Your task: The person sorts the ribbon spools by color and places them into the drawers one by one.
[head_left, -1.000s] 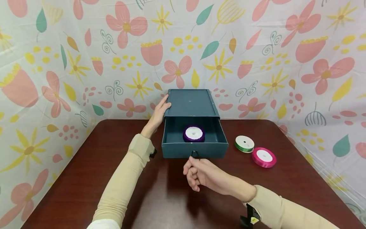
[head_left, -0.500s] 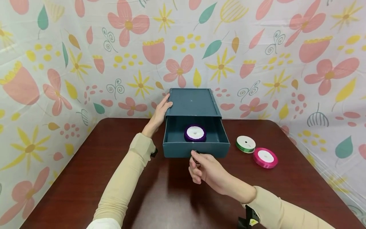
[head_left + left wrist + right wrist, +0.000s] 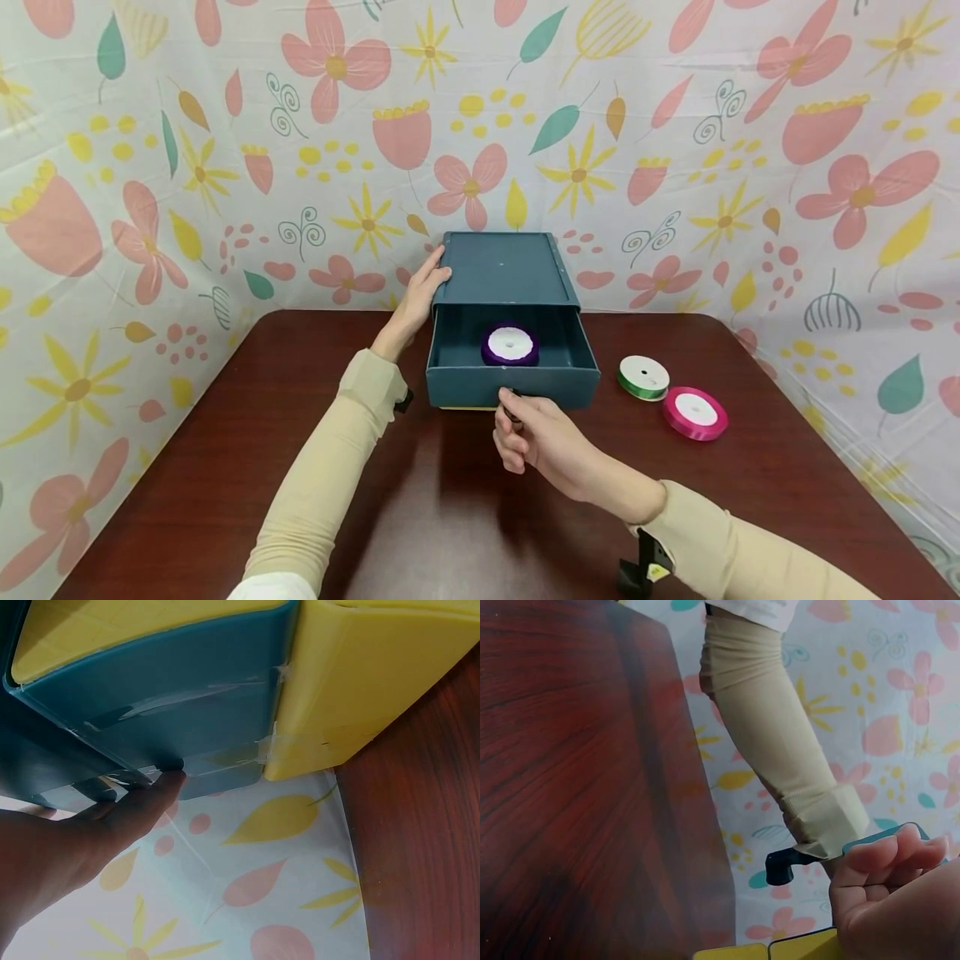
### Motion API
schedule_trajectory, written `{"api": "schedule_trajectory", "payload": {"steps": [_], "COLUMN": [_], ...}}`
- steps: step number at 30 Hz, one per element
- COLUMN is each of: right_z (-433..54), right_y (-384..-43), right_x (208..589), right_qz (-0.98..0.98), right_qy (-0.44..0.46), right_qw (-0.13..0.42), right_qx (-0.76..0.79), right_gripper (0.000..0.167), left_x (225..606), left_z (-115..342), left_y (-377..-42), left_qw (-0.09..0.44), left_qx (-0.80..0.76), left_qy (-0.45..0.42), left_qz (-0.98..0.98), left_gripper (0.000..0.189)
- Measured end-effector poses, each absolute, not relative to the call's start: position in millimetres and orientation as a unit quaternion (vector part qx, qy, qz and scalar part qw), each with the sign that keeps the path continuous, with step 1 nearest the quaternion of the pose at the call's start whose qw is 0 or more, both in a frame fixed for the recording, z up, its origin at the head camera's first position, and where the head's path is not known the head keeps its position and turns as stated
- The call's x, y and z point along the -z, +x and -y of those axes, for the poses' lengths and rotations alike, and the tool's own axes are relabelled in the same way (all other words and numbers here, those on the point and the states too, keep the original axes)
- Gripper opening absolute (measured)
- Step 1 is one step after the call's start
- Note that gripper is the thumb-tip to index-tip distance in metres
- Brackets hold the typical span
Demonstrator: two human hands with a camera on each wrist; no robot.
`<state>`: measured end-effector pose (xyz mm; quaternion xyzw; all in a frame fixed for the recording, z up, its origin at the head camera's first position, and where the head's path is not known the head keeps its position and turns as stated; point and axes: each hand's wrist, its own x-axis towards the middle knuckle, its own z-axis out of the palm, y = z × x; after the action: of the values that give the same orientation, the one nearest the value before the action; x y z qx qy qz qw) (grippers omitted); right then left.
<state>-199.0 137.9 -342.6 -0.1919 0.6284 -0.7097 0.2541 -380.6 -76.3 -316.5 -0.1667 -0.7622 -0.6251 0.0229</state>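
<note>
In the head view a dark blue drawer box (image 3: pixel 501 267) stands at the back of the table, its drawer (image 3: pixel 468 387) pulled out toward me. Inside that drawer lies a purple ribbon spool (image 3: pixel 510 344) with a white centre. My left hand (image 3: pixel 416 300) rests along the box's left side; in the left wrist view its fingertips touch the taped blue side wall (image 3: pixel 187 697). At the drawer front, my right hand (image 3: pixel 543 437) pinches the small dark pull loop (image 3: pixel 514 412) between thumb and finger. The fingers mostly hide the loop.
To the right lie a green ribbon spool (image 3: pixel 642 377) and a pink ribbon spool (image 3: pixel 695 413). A yellow unit (image 3: pixel 375 667) is taped against the blue one. Behind the dark red table (image 3: pixel 315 467) hangs a flowered cloth (image 3: pixel 480 108).
My right hand has come up to the pull loop and taken hold of it. The drawer has slid slightly inward, and a thin yellow edge now shows below it. The left hand keeps its place.
</note>
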Motion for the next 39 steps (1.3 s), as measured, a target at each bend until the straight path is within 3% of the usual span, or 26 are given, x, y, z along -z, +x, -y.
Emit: {"api": "schedule_trajectory", "payload": {"steps": [21, 39], "right_z": [-133, -129], "right_y": [-225, -246], "right_x": [340, 337], "right_qz": [-0.648, -0.652], "right_qy": [-0.179, -0.162], "right_qw": [0.230, 0.216], "right_qx": [0.704, 0.708], "right_gripper": [0.044, 0.044], "left_x": [318, 317], "left_z": [77, 84], "left_y": [-380, -384], "left_qw": [0.029, 0.003], "left_qx": [0.617, 0.616], "left_qy": [-0.187, -0.193], "left_qz": [0.764, 0.764], "left_gripper": [0.061, 0.060]}}
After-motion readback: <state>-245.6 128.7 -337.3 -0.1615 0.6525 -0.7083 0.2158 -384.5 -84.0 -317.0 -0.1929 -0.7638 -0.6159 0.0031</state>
